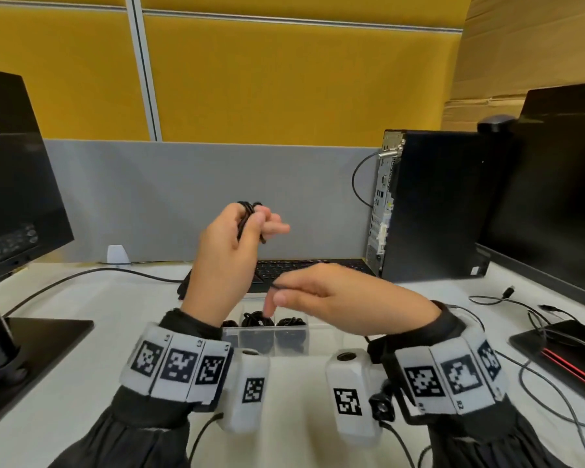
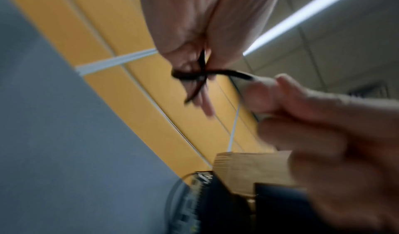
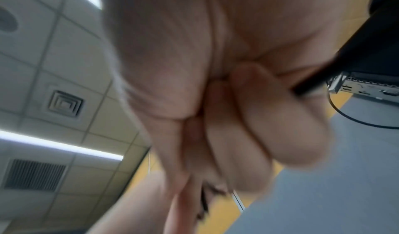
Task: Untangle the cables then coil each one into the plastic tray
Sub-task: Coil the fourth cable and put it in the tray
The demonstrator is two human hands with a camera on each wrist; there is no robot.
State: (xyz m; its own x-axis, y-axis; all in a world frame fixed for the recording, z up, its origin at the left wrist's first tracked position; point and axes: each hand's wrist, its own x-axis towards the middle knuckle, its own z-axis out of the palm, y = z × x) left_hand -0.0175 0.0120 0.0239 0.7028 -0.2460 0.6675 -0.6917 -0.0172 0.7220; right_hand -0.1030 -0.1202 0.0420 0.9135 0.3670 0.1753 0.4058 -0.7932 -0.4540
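My left hand [image 1: 252, 224] is raised above the desk and grips a small bundle of black cable loops [image 1: 247, 211] between thumb and curled fingers. Lower and to the right, my right hand [image 1: 276, 289] pinches the thin black end of that cable. In the left wrist view the cable [image 2: 202, 74] crosses under the left hand [image 2: 194, 58] and runs to the right hand [image 2: 265, 87]. The clear plastic tray [image 1: 265, 331] sits on the desk below both hands. Black coils [image 1: 257, 319] lie in its compartments. The right wrist view shows blurred curled fingers [image 3: 226, 135].
A black keyboard [image 1: 304, 267] lies behind the tray. A PC tower [image 1: 429, 204] stands at the right, and monitors stand at the left [image 1: 11, 184] and right [image 1: 561, 184]. Loose cables [image 1: 534, 319] and a flat black device [image 1: 568, 352] lie at the right.
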